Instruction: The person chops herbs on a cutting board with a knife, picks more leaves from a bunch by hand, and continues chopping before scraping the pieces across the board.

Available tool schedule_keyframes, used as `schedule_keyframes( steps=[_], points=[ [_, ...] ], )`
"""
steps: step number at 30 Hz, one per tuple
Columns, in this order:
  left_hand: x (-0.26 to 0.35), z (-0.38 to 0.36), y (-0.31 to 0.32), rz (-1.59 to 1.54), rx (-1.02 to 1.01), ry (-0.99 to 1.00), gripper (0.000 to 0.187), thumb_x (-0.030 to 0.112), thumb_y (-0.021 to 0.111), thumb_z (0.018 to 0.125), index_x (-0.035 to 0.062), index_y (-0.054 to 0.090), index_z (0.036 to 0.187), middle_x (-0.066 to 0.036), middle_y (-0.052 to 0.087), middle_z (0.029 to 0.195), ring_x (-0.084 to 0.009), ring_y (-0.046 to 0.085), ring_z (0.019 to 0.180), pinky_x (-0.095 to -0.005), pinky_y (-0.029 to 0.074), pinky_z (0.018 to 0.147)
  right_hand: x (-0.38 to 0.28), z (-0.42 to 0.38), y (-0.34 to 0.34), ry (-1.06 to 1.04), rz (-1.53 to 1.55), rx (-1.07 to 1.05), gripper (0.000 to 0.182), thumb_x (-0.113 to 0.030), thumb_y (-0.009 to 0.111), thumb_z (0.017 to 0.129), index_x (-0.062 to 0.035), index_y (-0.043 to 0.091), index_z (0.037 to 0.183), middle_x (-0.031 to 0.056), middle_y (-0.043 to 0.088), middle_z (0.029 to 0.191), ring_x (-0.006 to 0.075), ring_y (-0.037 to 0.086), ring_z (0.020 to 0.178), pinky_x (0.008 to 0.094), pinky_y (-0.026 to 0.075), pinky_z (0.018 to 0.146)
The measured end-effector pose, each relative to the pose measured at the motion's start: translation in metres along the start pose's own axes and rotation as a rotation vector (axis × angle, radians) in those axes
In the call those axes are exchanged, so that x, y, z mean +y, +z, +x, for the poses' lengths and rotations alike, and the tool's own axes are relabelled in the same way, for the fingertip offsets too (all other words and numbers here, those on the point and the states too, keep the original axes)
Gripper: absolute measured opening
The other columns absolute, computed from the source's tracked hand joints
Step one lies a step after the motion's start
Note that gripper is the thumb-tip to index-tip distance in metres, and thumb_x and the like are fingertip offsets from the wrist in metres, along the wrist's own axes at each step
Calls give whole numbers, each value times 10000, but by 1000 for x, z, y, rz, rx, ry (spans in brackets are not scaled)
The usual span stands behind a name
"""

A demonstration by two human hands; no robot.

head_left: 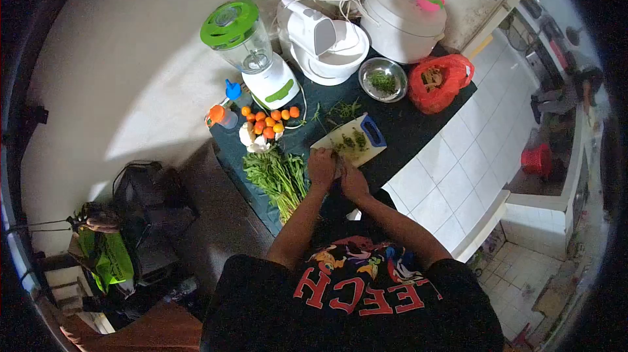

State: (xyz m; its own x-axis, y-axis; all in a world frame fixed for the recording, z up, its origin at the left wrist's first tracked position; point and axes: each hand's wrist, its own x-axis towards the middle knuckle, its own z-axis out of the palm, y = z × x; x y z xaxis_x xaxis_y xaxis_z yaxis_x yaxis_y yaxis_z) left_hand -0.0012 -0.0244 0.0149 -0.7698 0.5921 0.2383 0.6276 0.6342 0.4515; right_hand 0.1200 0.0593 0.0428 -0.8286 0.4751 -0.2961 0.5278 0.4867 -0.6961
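My left hand (322, 168) is closed at the near left edge of a white cutting board (366, 154) with a blue handle. Close beside it, my right hand (353, 182) is closed too, near something thin that looks like a blade. What each hand grips is too small and dim to make out. Chopped greens (354, 141) lie on the board in small heaps. Left of my hands a bundle of leafy greens (275, 175) rests on the dark table. Loose green sprigs (345, 110) lie beyond the board.
Behind stand a green-lidded blender (278, 84), a white stand mixer (327, 57) and a large white pot (402, 25). A metal bowl (383, 80) of greens sits beside a red bag (445, 84). Small orange fruits (269, 120) and garlic (248, 137) lie left.
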Motion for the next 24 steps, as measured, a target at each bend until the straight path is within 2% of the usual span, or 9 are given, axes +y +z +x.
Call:
schedule_keyframes(
  steps=[3, 5, 9, 11, 12, 14, 18, 20, 24],
  points=[
    [-7, 2, 4, -45, 2, 1, 134, 168, 710, 821, 55, 738, 888, -116, 684, 924, -361, 601, 960, -482, 514, 817, -7, 1, -6, -122, -24, 118, 384, -221, 435, 1084, 1, 528, 1384, 320, 667, 1182, 508, 646, 1072, 588, 505, 929],
    [-7, 1, 4, -40, 42, 57, 132, 183, 708, 832, 58, 740, 864, -128, 680, 894, -371, 605, 941, -473, 523, 806, -24, -12, -25, 21, -6, -24, 393, -236, 433, 1089, 1, 519, 1391, 318, 663, 1205, 502, 642, 1097, 578, 501, 956],
    [0, 1, 1, -7, -8, -28, 125, 182, 700, 843, 63, 738, 854, -134, 682, 885, -373, 611, 935, -480, 523, 814, 3, -31, -5, -11, 62, 32, 414, -246, 429, 1092, 2, 507, 1414, 316, 666, 1212, 504, 638, 1111, 570, 498, 974],
    [-6, -1, 5, -26, 84, 15, 129, 190, 702, 849, 71, 750, 864, -130, 691, 900, -368, 614, 941, -488, 522, 829, 15, -33, 3, -76, 27, 82, 429, -252, 425, 1096, -1, 498, 1435, 323, 668, 1205, 503, 643, 1107, 566, 505, 969],
    [-7, 0, 6, -28, 81, 17, 129, 190, 702, 849, 71, 750, 864, -130, 691, 900, -368, 614, 941, -488, 522, 829, 12, -31, 1, -73, 27, 84, 429, -252, 425, 1096, -1, 498, 1435, 323, 668, 1205, 503, 643, 1107, 566, 505, 969],
    [-9, 1, 7, -24, -47, -70, 136, 198, 708, 852, 82, 765, 893, -132, 700, 942, -360, 614, 977, -490, 518, 863, 5, -20, -2, -48, 4, 46, 450, -269, 422, 1099, -6, 486, 1459, 323, 674, 1196, 506, 657, 1079, 566, 519, 947],
    [-3, 1, -4, -59, -59, -83, 137, 186, 705, 856, 82, 773, 911, -135, 702, 967, -361, 610, 999, -486, 516, 876, 1, 6, -2, 40, -48, -17, 457, -274, 417, 1102, 8, 502, 1451, 314, 674, 1221, 489, 669, 1077, 560, 524, 951],
    [0, -1, -9, -21, -38, -38, 136, 171, 701, 861, 77, 773, 928, -137, 705, 981, -360, 611, 1005, -481, 511, 879, 0, 6, -3, -43, 37, 37, 458, -272, 421, 1103, 30, 522, 1431, 309, 673, 1235, 487, 670, 1081, 555, 526, 956],
    [2, -3, -10, -70, -51, -77, 140, 159, 700, 865, 59, 764, 938, -136, 701, 975, -364, 610, 1005, -480, 511, 888, 7, -18, -1, -22, 4, 23, 445, -258, 434, 1100, 48, 545, 1404, 312, 667, 1243, 492, 655, 1111, 550, 522, 968]
  ],
)
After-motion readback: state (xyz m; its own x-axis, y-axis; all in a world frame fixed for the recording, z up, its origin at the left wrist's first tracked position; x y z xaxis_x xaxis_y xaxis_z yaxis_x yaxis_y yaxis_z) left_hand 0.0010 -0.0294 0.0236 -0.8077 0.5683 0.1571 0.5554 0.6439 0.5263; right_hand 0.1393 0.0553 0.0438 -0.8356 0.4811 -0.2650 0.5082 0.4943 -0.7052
